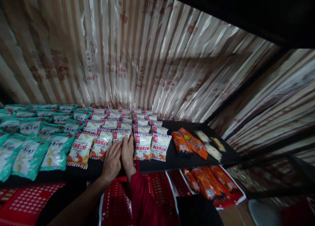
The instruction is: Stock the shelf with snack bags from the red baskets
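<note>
- The packet under the hands, a white and orange pouch with a striped top edge (121,134), stands in the front row near the middle of the shelf's front edge, its lower face mostly covered.
- The left hand (113,160) lies against the packet's lower left side, fingers extended and close together.
- The right hand (127,152) rests over its right side, fingers together and pointing toward the shelf's back edge; the two hands meet at the fingers. Whether either one clamps the packet cannot be told.
- Matching white pouches (142,146) stand on both sides, with more rows behind reaching toward the back edge.
- Teal packets (55,150) fill the left part of the black shelf (152,166).
- Toward its right end lie two orange packets (194,142) and some pale clear-wrapped packs (213,152).
- Below the front edge are red baskets (157,186), the rightmost holding more orange packs (208,183).
- Behind hangs a striped sheet (133,49).
</note>
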Tool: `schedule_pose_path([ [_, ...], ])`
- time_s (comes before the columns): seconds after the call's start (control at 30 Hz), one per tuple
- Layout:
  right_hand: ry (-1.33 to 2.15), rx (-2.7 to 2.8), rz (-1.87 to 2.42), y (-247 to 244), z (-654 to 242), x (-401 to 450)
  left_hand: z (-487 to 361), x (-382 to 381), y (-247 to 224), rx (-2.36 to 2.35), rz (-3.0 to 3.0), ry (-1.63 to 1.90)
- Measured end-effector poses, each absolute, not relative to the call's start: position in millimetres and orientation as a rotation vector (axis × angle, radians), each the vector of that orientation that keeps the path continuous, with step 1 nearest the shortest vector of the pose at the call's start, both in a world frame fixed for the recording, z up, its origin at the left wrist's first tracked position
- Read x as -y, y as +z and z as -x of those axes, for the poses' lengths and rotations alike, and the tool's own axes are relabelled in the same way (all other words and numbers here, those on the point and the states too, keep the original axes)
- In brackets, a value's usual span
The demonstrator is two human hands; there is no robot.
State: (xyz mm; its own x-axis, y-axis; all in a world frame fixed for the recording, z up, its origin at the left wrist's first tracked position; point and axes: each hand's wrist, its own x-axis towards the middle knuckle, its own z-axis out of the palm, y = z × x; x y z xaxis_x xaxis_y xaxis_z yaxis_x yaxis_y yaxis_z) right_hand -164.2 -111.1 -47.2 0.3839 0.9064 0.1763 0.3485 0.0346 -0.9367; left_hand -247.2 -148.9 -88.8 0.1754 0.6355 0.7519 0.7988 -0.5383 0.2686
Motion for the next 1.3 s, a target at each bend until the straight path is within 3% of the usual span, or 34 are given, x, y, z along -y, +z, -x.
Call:
schedule_pose_path([
  [0.67, 0.873, 1.152, 1.481, -25, 154, 104, 230, 134, -68, 1.451, 2.188, -1.143],
  [1.3, 0.563, 1.491, 1.612, 4, 184, 144, 232, 125, -81, 1.425, 2.206, -1.380],
])
